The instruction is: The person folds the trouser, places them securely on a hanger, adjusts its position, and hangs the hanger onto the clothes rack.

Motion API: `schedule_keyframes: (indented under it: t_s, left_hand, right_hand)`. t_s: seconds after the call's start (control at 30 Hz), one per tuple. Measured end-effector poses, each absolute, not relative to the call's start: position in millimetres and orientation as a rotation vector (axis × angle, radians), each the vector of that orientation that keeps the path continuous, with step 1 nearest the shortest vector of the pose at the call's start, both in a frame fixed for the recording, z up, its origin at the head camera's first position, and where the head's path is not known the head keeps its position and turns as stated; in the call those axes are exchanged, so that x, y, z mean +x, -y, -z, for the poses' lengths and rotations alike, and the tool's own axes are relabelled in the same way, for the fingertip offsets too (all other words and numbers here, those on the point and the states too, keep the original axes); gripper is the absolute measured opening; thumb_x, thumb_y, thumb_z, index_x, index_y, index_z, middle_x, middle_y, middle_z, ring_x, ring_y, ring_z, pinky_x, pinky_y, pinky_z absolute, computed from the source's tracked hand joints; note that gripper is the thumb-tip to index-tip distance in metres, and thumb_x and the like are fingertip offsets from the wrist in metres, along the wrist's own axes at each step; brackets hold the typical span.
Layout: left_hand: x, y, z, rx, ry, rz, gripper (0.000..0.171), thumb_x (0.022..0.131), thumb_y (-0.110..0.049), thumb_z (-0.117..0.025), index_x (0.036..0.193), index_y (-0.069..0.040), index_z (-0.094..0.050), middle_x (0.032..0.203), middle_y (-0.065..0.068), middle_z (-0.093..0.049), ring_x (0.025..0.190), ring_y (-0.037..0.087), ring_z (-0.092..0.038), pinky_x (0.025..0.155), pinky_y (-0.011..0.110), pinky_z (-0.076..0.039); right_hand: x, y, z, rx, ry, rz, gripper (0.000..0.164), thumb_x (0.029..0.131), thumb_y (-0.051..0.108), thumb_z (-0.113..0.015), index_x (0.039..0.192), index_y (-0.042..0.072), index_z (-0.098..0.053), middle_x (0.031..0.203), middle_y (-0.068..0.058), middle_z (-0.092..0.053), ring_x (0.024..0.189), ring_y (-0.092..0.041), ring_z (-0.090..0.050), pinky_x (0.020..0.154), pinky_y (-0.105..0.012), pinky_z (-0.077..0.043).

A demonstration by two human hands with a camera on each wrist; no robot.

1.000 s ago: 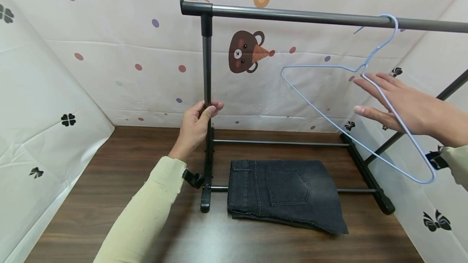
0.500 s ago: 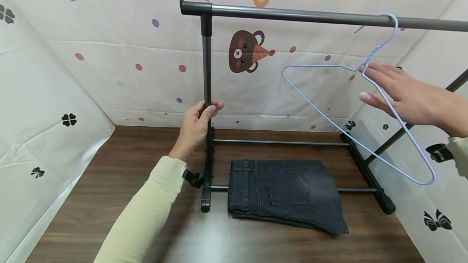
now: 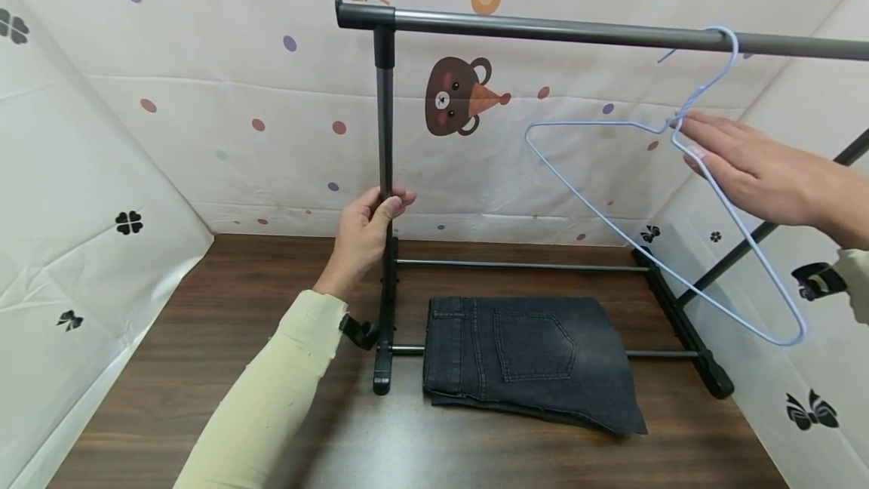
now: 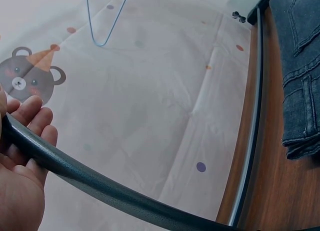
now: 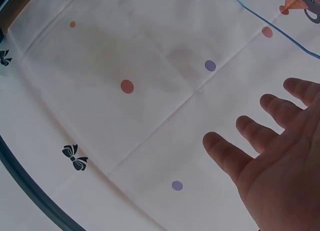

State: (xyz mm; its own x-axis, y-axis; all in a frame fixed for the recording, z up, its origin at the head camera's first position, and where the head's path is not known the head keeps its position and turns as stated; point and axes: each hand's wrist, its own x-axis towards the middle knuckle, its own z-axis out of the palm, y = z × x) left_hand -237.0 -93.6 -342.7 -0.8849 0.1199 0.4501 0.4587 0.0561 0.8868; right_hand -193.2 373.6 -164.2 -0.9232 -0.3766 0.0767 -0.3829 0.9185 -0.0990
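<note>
My left hand [image 3: 363, 236] grips the black upright post [image 3: 385, 127] of a garment rack, fingers wrapped round it. In the left wrist view the same post slants across in front of the palm. A light blue wire hanger [image 3: 611, 229] hangs by its hook from the rack's top rail [image 3: 543, 27], turned at an angle. My right hand [image 3: 774, 164] is held out with straight fingers, its fingertips right at the hanger's neck and upper shoulder. The right wrist view shows the right hand [image 5: 280, 156] palm side, fingers spread and holding nothing.
Folded dark jeans [image 3: 529, 361] lie on the brown wooden table [image 3: 271, 413], over the rack's front lower bar [image 3: 661, 354]. A second lower bar [image 3: 523, 266] runs behind. White printed cloth [image 3: 224, 164] stands round the back and sides.
My right hand has risen slightly and moved right, its fingers and thumb drawing together beside the hanger's neck. The hanger has barely shifted. The left hand stays on the post.
</note>
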Motion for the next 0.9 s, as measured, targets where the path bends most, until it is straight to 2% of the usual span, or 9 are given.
schedule_keyframes:
  t_s: [0.33,0.37,0.5,0.57,0.6,0.67,0.73,0.83,0.9]
  left_hand:
    - [-238.5,92.7,343.9,-0.572,2.089,1.902,0.032,0.110,-0.029,-0.053,0.128,-0.005,-0.066,0.130,0.012,-0.073,0.125,0.022,-0.069,0.109,0.031,-0.054]
    - [-238.7,92.9,344.1,-0.573,2.088,1.903,0.032,0.110,-0.029,-0.053,0.128,-0.005,-0.066,0.130,0.012,-0.073,0.125,0.022,-0.069,0.110,0.031,-0.053]
    - [-239.4,93.6,344.9,-0.581,2.081,1.904,0.032,0.110,-0.028,-0.053,0.128,-0.004,-0.066,0.130,0.012,-0.073,0.126,0.022,-0.069,0.110,0.031,-0.053]
    - [-239.4,93.7,345.2,-0.585,2.079,1.900,0.032,0.110,-0.028,-0.053,0.127,-0.004,-0.066,0.130,0.012,-0.074,0.126,0.021,-0.069,0.110,0.031,-0.053]
    - [-239.4,93.8,345.3,-0.588,2.079,1.899,0.032,0.110,-0.028,-0.053,0.127,-0.004,-0.066,0.130,0.012,-0.074,0.126,0.021,-0.069,0.110,0.031,-0.053]
    - [-239.6,93.7,345.5,-0.593,2.078,1.896,0.032,0.110,-0.028,-0.054,0.127,-0.004,-0.066,0.130,0.012,-0.074,0.126,0.021,-0.069,0.110,0.031,-0.053]
    - [-239.2,93.6,345.4,-0.595,2.081,1.895,0.032,0.110,-0.028,-0.054,0.127,-0.005,-0.066,0.130,0.012,-0.073,0.126,0.021,-0.069,0.110,0.031,-0.053]
    - [-239.0,93.8,345.3,-0.595,2.084,1.899,0.032,0.110,-0.028,-0.053,0.127,-0.005,-0.066,0.130,0.012,-0.073,0.126,0.021,-0.069,0.110,0.031,-0.053]
    - [-238.5,94.0,345.0,-0.592,2.088,1.901,0.032,0.110,-0.028,-0.053,0.128,-0.005,-0.066,0.131,0.011,-0.073,0.126,0.021,-0.069,0.111,0.031,-0.053]
  right_hand:
    - [-193.7,-370.4,163.5,0.691,2.942,-0.397,0.057,0.113,0.022,-0.019,0.165,-0.001,-0.012,0.170,-0.035,-0.007,0.160,-0.053,0.002,0.131,-0.058,0.009]
    - [-194.0,-370.1,163.5,0.697,2.939,-0.403,0.057,0.113,0.022,-0.019,0.166,0.000,-0.012,0.170,-0.034,-0.008,0.160,-0.052,0.001,0.132,-0.054,0.010]
    - [-196.5,-368.9,163.6,0.712,2.936,-0.412,0.057,0.113,0.022,-0.020,0.167,0.007,-0.014,0.171,-0.032,-0.011,0.160,-0.053,-0.002,0.131,-0.061,0.007]
    - [-197.3,-369.2,163.6,0.709,2.941,-0.394,0.057,0.113,0.023,-0.021,0.168,0.008,-0.012,0.172,-0.030,-0.011,0.161,-0.051,-0.003,0.133,-0.048,0.007]
    - [-197.5,-369.2,163.5,0.707,2.944,-0.385,0.057,0.113,0.023,-0.021,0.168,0.009,-0.012,0.172,-0.030,-0.011,0.161,-0.051,-0.002,0.133,-0.046,0.007]
    - [-197.8,-369.5,163.0,0.711,2.946,-0.365,0.057,0.113,0.024,-0.021,0.168,0.009,-0.011,0.172,-0.028,-0.012,0.161,-0.049,-0.003,0.131,-0.030,0.007]
    - [-197.3,-367.2,161.4,0.697,2.957,-0.352,0.058,0.114,0.024,-0.021,0.168,0.008,-0.010,0.173,-0.028,-0.011,0.162,-0.048,-0.003,0.131,-0.029,0.007]
    - [-197.1,-362.7,158.8,0.653,2.989,-0.351,0.059,0.114,0.027,-0.022,0.167,0.005,-0.009,0.173,-0.029,-0.009,0.160,-0.051,-0.004,0.134,-0.051,0.004]
    - [-197.6,-359.6,157.0,0.622,3.013,-0.354,0.060,0.114,0.028,-0.023,0.167,0.003,-0.009,0.173,-0.029,-0.008,0.159,-0.054,-0.005,0.129,-0.068,0.001]
